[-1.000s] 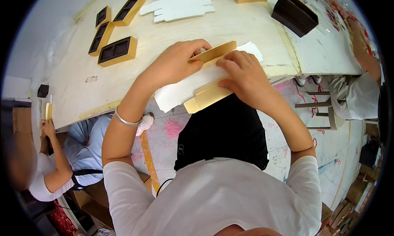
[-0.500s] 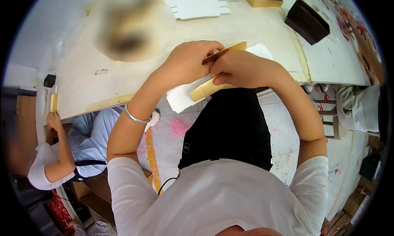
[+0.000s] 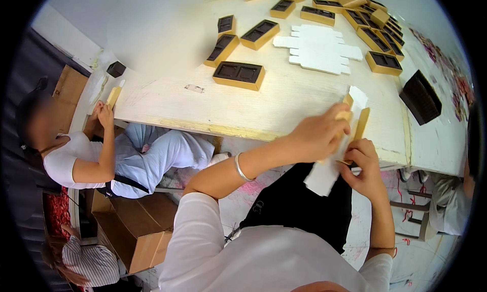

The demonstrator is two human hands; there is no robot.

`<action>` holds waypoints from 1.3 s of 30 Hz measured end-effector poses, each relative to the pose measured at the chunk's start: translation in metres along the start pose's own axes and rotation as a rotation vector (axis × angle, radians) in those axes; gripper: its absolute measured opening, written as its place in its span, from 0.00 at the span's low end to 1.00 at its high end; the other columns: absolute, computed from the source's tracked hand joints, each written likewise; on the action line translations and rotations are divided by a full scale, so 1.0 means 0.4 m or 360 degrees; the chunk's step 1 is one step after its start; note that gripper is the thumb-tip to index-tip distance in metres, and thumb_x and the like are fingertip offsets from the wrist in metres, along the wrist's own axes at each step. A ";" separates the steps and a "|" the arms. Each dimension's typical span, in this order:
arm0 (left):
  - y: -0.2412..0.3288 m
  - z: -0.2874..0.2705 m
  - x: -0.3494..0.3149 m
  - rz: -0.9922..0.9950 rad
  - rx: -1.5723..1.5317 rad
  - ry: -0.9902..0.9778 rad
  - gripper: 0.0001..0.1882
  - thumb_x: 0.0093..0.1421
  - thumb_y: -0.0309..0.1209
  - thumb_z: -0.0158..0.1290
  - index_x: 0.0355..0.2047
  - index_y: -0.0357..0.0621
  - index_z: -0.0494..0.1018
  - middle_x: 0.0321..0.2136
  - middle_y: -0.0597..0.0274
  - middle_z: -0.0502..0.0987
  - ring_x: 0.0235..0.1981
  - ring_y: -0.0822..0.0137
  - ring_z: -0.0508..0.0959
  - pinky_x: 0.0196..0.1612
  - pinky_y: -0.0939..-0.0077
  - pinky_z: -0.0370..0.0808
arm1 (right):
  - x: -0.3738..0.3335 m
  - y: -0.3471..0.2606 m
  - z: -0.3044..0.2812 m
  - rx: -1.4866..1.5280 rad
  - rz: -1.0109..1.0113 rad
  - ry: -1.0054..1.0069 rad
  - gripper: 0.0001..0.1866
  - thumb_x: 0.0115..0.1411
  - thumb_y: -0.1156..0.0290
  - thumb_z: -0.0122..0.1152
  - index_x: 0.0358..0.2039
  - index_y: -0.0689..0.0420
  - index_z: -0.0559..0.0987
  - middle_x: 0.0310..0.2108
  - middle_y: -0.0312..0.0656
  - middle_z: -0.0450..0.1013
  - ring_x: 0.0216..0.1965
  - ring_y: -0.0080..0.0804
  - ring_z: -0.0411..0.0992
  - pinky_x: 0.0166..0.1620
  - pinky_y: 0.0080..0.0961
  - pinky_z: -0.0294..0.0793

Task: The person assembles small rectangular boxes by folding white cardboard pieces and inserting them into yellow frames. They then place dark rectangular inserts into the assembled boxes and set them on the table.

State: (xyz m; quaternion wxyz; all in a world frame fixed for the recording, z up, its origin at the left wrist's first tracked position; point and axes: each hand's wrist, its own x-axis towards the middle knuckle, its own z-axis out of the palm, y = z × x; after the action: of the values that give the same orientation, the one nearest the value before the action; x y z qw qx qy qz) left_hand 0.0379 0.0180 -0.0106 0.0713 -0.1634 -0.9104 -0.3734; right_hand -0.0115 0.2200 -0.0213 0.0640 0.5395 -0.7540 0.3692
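Note:
A partly folded cardboard box (image 3: pixel 361 123), gold outside and white inside, is held over the table's front edge, its long gold sides standing up and a white end flap (image 3: pixel 322 179) hanging over my lap. My left hand (image 3: pixel 322 133) is closed on its left side, the fingers bent over the gold wall. Lower down, my right hand (image 3: pixel 364 165) grips the right side near the close end, thumb and fingers pinching the card. Beyond the box lies a stack of flat white box blanks (image 3: pixel 319 49) with notched tabs.
Several gold boxes with dark inserts (image 3: pixel 239 75) stand across the back of the table (image 3: pixel 167 101). A stack of dark plastic trays (image 3: pixel 421 96) leans at the right. On the left a seated co-worker (image 3: pixel 76 155) handles a gold piece. An open carton (image 3: pixel 133 231) sits on the floor.
The view has swung, bringing more of the table and the gold boxes into sight. The box has turned lengthwise with both sides raised, and my hands have separated onto its two sides.

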 end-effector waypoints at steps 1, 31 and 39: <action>0.013 -0.012 -0.009 0.0069 -0.0145 -0.0117 0.15 0.51 0.26 0.57 0.41 0.46 0.70 0.55 0.55 0.64 0.41 0.50 0.75 0.41 0.62 0.74 | -0.012 0.015 -0.011 0.0162 0.0116 -0.0026 0.10 0.41 0.80 0.65 0.22 0.59 0.72 0.32 0.43 0.67 0.34 0.39 0.67 0.37 0.27 0.67; 0.044 0.049 0.044 -0.0302 -0.0454 -0.0020 0.11 0.56 0.32 0.60 0.31 0.37 0.72 0.27 0.61 0.74 0.24 0.69 0.73 0.28 0.78 0.69 | -0.061 0.033 -0.020 0.0003 0.0038 0.0240 0.22 0.44 0.82 0.64 0.43 0.62 0.74 0.50 0.49 0.68 0.46 0.45 0.70 0.47 0.34 0.71; 0.021 0.045 0.040 -0.0456 -0.0906 -0.0018 0.33 0.61 0.53 0.49 0.55 0.43 0.56 0.42 0.57 0.72 0.33 0.72 0.70 0.36 0.79 0.69 | -0.003 0.027 -0.011 0.0606 0.0676 0.0424 0.17 0.54 0.78 0.63 0.44 0.57 0.72 0.40 0.43 0.67 0.34 0.33 0.70 0.36 0.24 0.71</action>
State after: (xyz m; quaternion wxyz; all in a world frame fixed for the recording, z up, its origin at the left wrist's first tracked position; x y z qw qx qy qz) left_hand 0.0259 0.0402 -0.0137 -0.0356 -0.0491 -0.7835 -0.6184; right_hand -0.0217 0.2253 -0.0243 -0.0185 0.3192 -0.7521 0.5764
